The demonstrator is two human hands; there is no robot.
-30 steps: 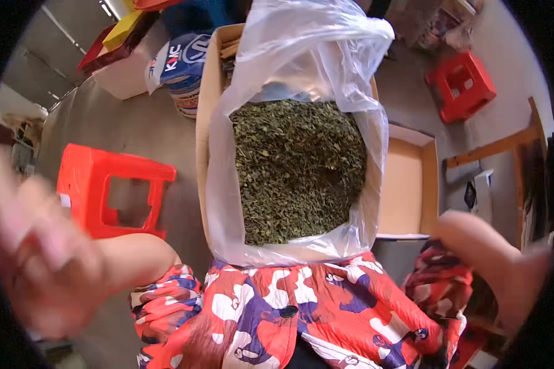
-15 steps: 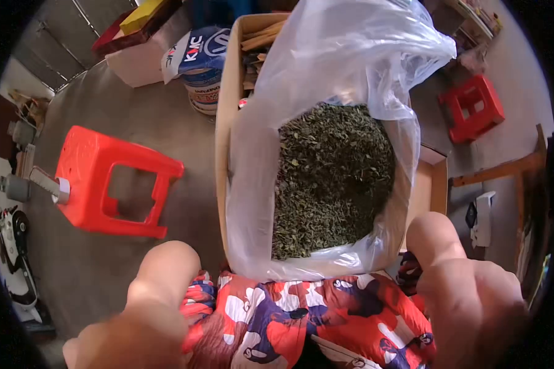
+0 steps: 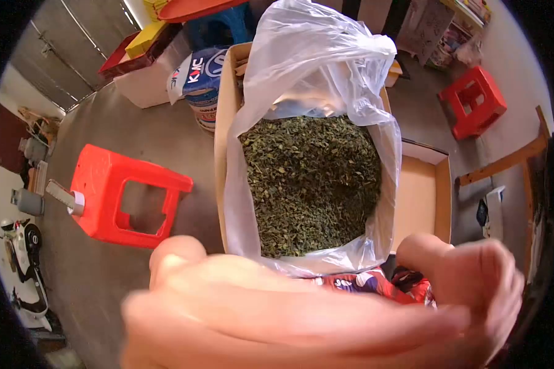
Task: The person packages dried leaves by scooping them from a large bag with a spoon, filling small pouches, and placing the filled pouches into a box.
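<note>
Green dried crushed leaves [image 3: 314, 184] in a big translucent plastic bag [image 3: 317, 55], set down in a tan cardboard box [image 3: 225, 123] just past a red patterned garment [image 3: 381, 284]. Already bagged, far as visible; mouth wide open, far end loosely bunched up, so not closed up yet. Bare left hand [image 3: 301, 313] sideways across the foreground, fingers toward the bare right hand [image 3: 485, 280], pretty blurred. Right one with fingers bent, on the side of a shallow tan cardboard tray [image 3: 415, 197]. Both well clear of the leaves. Honestly can't tell about any grip or mutual contact.
</note>
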